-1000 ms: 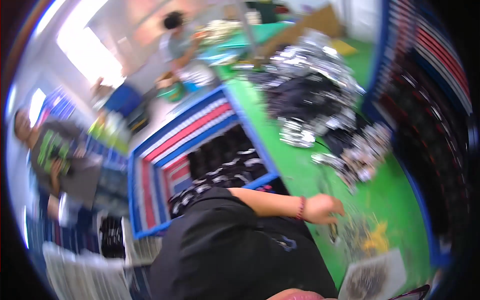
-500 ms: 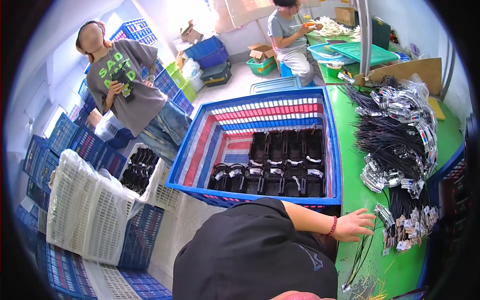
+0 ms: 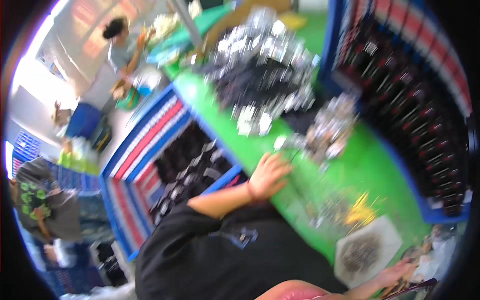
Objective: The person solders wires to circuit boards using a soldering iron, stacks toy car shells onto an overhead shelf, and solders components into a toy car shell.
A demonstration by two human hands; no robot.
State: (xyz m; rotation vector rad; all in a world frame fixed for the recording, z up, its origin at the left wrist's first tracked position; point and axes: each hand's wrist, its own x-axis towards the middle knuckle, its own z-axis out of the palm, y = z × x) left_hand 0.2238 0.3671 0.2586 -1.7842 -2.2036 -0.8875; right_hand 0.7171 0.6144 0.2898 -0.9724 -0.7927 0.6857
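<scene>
Two hands show: my left hand (image 3: 270, 176), fingers loosely extended and seemingly empty, is nearer the cable bundle (image 3: 331, 127), which lies to its far right on the surface (image 3: 392, 175), long axis blurred; whether my right hand (image 3: 397, 272) grips anything, I cannot tell.

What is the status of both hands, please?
Left hand open at green table, near cable bundles. Right hand beside white tray, grip unclear. Larger cable pile lies beyond.

Premises are a workshop: a green bench (image 3: 382, 172) bears heaped cable bundles (image 3: 255, 82), blue crates (image 3: 122, 202) hold black parts (image 3: 182, 150), and a co-worker (image 3: 120, 54) sits beyond.
</scene>
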